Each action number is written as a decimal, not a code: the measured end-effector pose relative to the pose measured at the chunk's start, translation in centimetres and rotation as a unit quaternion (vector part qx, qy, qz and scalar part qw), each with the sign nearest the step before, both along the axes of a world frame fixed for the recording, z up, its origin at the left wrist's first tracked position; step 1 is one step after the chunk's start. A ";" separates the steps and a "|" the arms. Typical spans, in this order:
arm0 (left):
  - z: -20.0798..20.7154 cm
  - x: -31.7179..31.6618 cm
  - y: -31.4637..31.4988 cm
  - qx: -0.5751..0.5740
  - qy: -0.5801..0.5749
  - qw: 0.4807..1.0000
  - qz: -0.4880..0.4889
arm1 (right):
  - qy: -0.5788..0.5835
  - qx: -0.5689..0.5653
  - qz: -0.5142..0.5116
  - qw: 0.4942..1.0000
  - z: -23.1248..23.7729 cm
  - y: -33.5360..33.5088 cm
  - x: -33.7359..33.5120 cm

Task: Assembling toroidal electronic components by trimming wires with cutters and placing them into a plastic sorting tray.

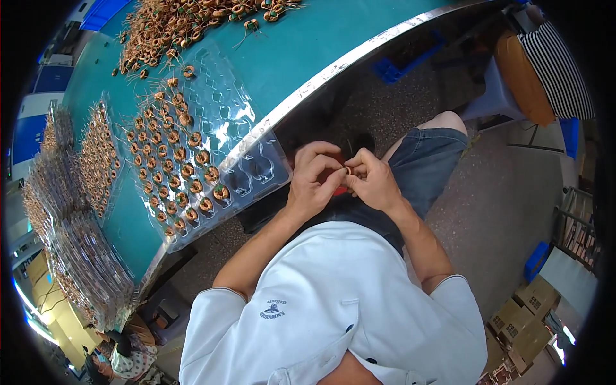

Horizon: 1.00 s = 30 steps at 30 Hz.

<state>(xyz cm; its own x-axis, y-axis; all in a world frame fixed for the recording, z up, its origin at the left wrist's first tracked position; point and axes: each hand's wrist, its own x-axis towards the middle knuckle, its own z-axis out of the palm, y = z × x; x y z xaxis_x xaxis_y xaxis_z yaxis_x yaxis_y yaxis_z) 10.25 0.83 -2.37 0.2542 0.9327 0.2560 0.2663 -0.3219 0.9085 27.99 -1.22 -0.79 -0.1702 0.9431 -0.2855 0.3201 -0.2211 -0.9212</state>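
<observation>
In front of my lap both hands come together, fingertips nearly touching. A small copper-coloured coil (348,171) shows between them, mostly covered by the fingers. My left hand (312,179) is closed, its thumb and forefinger pinched at the coil's left side. On the other side my right hand (377,184) grips it between thumb and bent forefinger. Left of my hands, a clear plastic tray (263,183) overhangs the table edge. Rows of copper-wound ring coils (179,154) with green parts fill much of it; the pockets toward its right and far side hold none.
A heap of loose coils (173,32) lies on the green table (282,58), beyond the tray. Stacked filled trays (83,237) stand at the far left. The table's metal edge (333,67) runs diagonally. Another person in a striped top (557,70) sits at upper right.
</observation>
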 end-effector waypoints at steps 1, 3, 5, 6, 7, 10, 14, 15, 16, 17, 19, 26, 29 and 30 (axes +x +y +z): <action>0.2 -0.1 0.5 0.042 -0.004 0.999 -0.027 | 0.000 0.000 0.001 1.000 -0.1 0.1 0.1; 0.4 -0.2 0.6 0.084 -0.008 0.995 -0.054 | 0.020 0.079 0.066 0.994 -0.2 0.2 0.3; 0.5 -0.3 0.5 -0.172 -0.030 0.984 -0.037 | 0.012 0.091 0.065 0.994 0.1 0.2 0.1; 0.8 -0.1 0.7 -0.176 -0.037 0.983 -0.039 | 0.003 0.103 0.064 0.993 0.3 0.3 0.2; 1.1 0.0 0.7 -0.176 -0.037 0.983 -0.039 | 0.002 0.104 0.063 0.993 0.2 0.2 0.2; 1.1 0.3 0.8 -0.238 -0.050 0.970 -0.028 | 0.008 0.113 0.045 0.993 -0.5 -0.2 0.1; 0.2 0.2 0.8 -0.251 -0.108 0.961 -0.051 | 0.080 0.053 -0.031 0.995 -1.0 -1.0 -0.5; 0.3 0.1 0.9 -0.262 -0.123 0.955 -0.058 | 0.100 0.043 -0.056 0.992 -1.1 -1.1 -0.7; 0.5 0.2 0.9 -0.262 -0.123 0.955 -0.059 | 0.100 0.043 -0.057 0.992 -1.3 -1.1 -0.9; 0.7 0.3 0.9 -0.271 -0.144 0.950 -0.054 | 0.104 0.040 -0.068 0.991 -1.4 -1.2 -0.9; 0.7 0.6 0.4 -0.280 -0.166 0.944 -0.049 | 0.107 0.038 -0.080 0.990 -1.8 -1.4 -1.2; 0.2 0.9 -1.6 -0.372 -0.228 0.900 0.004 | 0.131 0.106 -0.165 0.972 -2.9 -1.9 -2.6; -0.4 0.6 -1.6 -0.387 -0.255 0.886 -0.030 | 0.101 0.091 -0.127 0.983 -3.3 -2.4 -2.6; -0.6 0.5 -1.7 -0.387 -0.261 0.884 -0.024 | 0.104 0.099 -0.111 0.983 -3.0 -2.4 -2.5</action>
